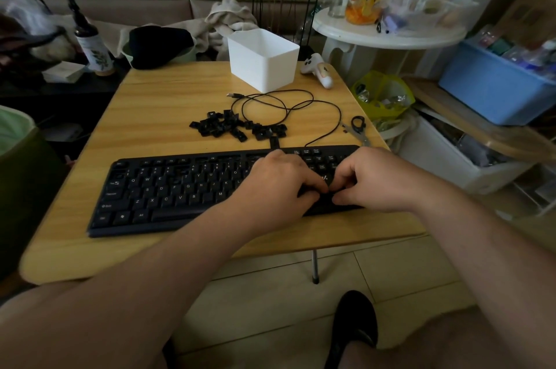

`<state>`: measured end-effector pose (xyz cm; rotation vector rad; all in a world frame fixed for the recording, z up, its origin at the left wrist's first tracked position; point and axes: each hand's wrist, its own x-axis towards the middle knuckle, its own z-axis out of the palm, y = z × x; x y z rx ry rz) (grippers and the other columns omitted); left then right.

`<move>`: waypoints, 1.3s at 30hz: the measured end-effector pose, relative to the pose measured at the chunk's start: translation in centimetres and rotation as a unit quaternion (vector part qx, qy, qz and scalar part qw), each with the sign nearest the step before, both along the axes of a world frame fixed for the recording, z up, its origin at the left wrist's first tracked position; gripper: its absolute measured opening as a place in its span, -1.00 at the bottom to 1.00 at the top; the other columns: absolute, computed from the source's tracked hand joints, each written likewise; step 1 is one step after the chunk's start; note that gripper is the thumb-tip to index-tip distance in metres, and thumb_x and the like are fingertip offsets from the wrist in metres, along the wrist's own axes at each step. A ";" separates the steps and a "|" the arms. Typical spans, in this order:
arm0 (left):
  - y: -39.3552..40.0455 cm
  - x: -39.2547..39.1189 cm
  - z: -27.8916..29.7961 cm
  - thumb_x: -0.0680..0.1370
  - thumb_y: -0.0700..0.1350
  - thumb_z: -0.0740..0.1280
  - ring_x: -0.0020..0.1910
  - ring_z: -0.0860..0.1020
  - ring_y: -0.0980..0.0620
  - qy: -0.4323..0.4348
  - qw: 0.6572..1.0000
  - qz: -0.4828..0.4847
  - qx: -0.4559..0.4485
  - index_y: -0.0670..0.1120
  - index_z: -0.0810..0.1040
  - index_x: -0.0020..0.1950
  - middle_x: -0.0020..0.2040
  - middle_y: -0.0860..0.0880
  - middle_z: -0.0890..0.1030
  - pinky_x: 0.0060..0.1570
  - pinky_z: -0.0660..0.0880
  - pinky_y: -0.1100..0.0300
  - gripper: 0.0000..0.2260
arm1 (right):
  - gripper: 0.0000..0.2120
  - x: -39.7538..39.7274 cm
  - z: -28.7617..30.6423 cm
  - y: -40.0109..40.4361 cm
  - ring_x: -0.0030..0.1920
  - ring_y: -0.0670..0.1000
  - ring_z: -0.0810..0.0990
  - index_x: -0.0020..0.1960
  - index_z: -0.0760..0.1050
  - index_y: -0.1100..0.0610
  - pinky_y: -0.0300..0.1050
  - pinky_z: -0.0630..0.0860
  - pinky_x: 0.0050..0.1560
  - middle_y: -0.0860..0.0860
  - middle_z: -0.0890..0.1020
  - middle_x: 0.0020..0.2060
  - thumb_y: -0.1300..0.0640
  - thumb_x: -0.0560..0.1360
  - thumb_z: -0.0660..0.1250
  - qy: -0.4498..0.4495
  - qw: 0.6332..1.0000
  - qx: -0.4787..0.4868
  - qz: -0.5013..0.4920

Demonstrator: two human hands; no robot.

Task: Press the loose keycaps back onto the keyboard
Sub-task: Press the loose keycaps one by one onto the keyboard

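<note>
Fingers of my left hand (pixel 278 185) and right hand (pixel 374 180) curl onto the black plastic keyboard (pixel 168 191) (what they pinch: cannot tell); loose black keycaps (pixel 237 127) lie behind it.

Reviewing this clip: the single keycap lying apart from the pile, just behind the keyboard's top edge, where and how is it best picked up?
Pinch the lone keycap across its two opposite side walls, coming straight down from above. It lies flat on the table, clear of the keycap pile and the keyboard, so thumb and finger probably fit on either side. Its orientation is too small to tell.
</note>
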<state>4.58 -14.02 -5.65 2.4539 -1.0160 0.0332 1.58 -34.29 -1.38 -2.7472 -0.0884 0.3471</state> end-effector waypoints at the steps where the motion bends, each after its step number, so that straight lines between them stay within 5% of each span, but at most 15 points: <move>1: 0.0 -0.1 0.0 0.61 0.04 0.36 0.08 0.45 0.02 -0.004 1.000 -0.003 0.004 0.30 0.67 0.18 -0.02 0.19 0.53 0.19 0.46 -0.05 -0.79 | -0.93 0.1 0.0 0.0 -0.15 -0.20 0.62 -0.11 0.73 -0.16 -0.17 0.60 -0.12 -0.22 0.70 -0.22 0.00 0.45 0.58 0.004 1.000 -0.005 0.000; 6: 0.1 -0.3 0.0 0.63 0.06 0.34 0.07 0.41 0.03 -0.032 0.999 -0.016 0.015 0.35 0.66 0.20 -0.04 0.19 0.43 0.12 0.41 0.00 -0.77 | -0.94 0.2 0.2 0.3 -0.14 -0.21 0.60 -0.11 0.73 -0.16 -0.22 0.53 -0.17 -0.22 0.68 -0.21 -0.01 0.45 0.58 0.007 1.000 -0.030 0.002; 12: -0.1 -0.4 -0.1 0.64 0.08 0.32 0.13 0.40 0.02 -0.050 0.998 -0.019 0.027 0.38 0.64 0.22 -0.01 0.19 0.45 0.10 0.32 0.03 -0.77 | -0.95 0.2 0.7 1.5 -0.10 -0.07 0.59 -0.12 0.68 -0.10 -0.02 0.62 0.00 -0.17 0.62 -0.24 0.04 0.47 0.53 -0.006 0.993 -0.112 0.028; 17: -0.1 -0.4 -0.1 0.65 0.11 0.29 0.17 0.39 0.01 -0.076 0.995 -0.017 0.059 0.38 0.64 0.23 0.01 0.19 0.40 0.10 0.29 0.03 -0.77 | -0.88 -0.3 0.6 2.3 -0.11 0.00 0.47 -0.14 0.61 -0.09 -0.08 0.38 -0.05 -0.15 0.51 -0.26 0.12 0.51 0.42 -0.064 0.974 -0.205 0.077; 21: 0.4 0.0 0.2 0.64 0.11 0.31 0.15 0.40 0.02 -0.074 0.996 -0.001 0.044 0.35 0.65 0.20 0.01 0.18 0.48 0.17 0.33 -0.01 -0.79 | -0.95 -0.4 0.5 1.0 -0.10 -0.09 0.59 -0.11 0.69 -0.10 -0.06 0.59 -0.05 -0.18 0.62 -0.21 0.04 0.49 0.52 -0.021 0.995 -0.093 0.027; 28: 3.5 4.0 1.4 0.62 0.05 0.35 0.29 0.47 -0.06 -0.027 0.988 0.148 0.013 0.26 0.66 0.19 0.17 0.14 0.62 0.35 0.41 -0.17 -0.81 | -0.91 -0.2 0.5 -1.1 -0.25 -0.12 0.59 -0.16 0.68 -0.04 -0.20 0.48 -0.27 -0.09 0.65 -0.27 0.02 0.47 0.56 -0.097 0.984 0.108 -0.101; 33: 3.9 5.3 1.2 0.63 0.04 0.35 0.31 0.47 -0.04 -0.003 0.981 0.191 0.033 0.24 0.65 0.22 0.17 0.13 0.63 0.35 0.38 -0.15 -0.80 | -0.75 0.2 -0.4 0.2 -0.41 -0.19 0.51 -0.27 0.62 -0.01 -0.21 0.40 -0.37 -0.14 0.59 -0.43 -0.09 0.36 0.64 -0.059 0.995 0.035 -0.073; 39: 3.8 6.9 0.9 0.58 0.01 0.35 0.20 0.56 -0.02 0.001 0.975 0.222 0.032 0.25 0.61 0.27 0.15 0.11 0.63 0.28 0.47 -0.14 -0.72 | -0.75 0.6 0.1 0.4 -0.22 -0.16 0.58 -0.27 0.61 -0.05 -0.09 0.56 -0.24 -0.15 0.63 -0.30 -0.12 0.33 0.64 -0.049 0.998 -0.011 -0.044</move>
